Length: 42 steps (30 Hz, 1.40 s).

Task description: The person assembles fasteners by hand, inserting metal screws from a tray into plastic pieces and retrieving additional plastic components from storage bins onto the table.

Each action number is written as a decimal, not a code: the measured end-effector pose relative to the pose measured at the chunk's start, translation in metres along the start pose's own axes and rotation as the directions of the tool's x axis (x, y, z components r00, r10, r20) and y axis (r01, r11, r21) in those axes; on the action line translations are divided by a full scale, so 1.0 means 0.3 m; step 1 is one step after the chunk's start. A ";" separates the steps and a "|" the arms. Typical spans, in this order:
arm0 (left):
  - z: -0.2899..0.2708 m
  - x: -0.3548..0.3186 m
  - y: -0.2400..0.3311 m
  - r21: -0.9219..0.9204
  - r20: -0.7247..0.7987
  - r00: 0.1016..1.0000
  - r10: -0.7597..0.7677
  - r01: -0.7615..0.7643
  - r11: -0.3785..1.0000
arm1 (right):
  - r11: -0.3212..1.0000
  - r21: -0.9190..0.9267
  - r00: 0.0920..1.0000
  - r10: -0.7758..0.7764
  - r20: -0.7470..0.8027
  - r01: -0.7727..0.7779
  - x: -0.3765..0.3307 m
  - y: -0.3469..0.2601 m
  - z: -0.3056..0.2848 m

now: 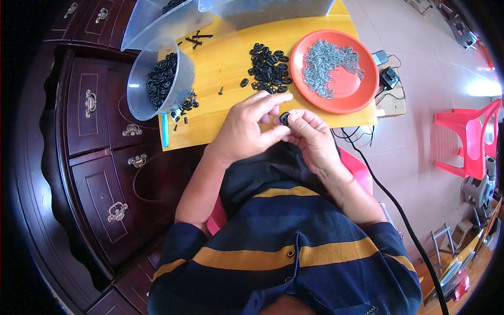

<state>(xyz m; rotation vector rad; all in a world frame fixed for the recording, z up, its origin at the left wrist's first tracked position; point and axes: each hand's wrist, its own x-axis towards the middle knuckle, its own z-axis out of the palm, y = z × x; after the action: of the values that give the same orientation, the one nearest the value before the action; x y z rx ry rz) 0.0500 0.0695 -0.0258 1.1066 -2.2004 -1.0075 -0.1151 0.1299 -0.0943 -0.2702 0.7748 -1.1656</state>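
Observation:
My right hand [311, 137] pinches a small black oval part [284, 118] with a raised ring between thumb and fingers, just past the table's near edge. Close on its left is my left hand [251, 125], index finger stretched out and thumb apart from it; the thumb tip comes near the part, and whether it touches cannot be made out. Beyond the hands lies a pile of similar black oval two-holed parts [269, 65]. An orange-red plate [344, 102] to the right of the pile holds many small silver screws [325, 60].
At the left a clear plastic bucket [137, 105] of black parts lies tilted, with loose black pieces [191, 100] beside it. Black bolts [197, 39] and a blue-handled tool [165, 130] rest on the wooden table [226, 115]. Clear bins [262, 13] stand behind; a black cable [388, 194] hangs right.

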 end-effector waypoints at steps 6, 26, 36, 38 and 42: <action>0.092 -0.001 0.008 0.348 -0.186 0.958 0.217 -0.142 0.927 | 0.991 0.114 0.995 -0.076 0.064 0.068 0.009 0.004 -0.020; 0.105 -0.001 -0.017 0.343 -0.162 0.955 0.248 -0.181 0.922 | 0.991 0.133 1.000 -0.029 0.006 0.028 0.005 0.007 -0.028; 0.095 0.009 -0.030 0.102 -0.176 0.972 0.153 -0.136 0.985 | 0.992 0.050 0.993 -0.115 0.001 0.115 0.003 -0.005 -0.005; 0.079 0.011 -0.032 0.094 -0.176 0.975 0.137 -0.122 0.988 | 0.993 0.054 0.994 -0.103 0.020 0.102 0.012 0.005 -0.011; 0.052 0.009 -0.044 0.083 -0.208 0.963 0.172 -0.158 0.984 | 0.997 -0.009 0.996 -0.075 0.039 0.076 0.006 -0.007 0.011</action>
<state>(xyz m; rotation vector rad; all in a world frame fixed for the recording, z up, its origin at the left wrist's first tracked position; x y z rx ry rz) 0.0440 0.0682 -0.0455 0.9909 -2.1227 -0.7141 -0.1142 0.1268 -0.0914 -0.3319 0.7423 -1.2244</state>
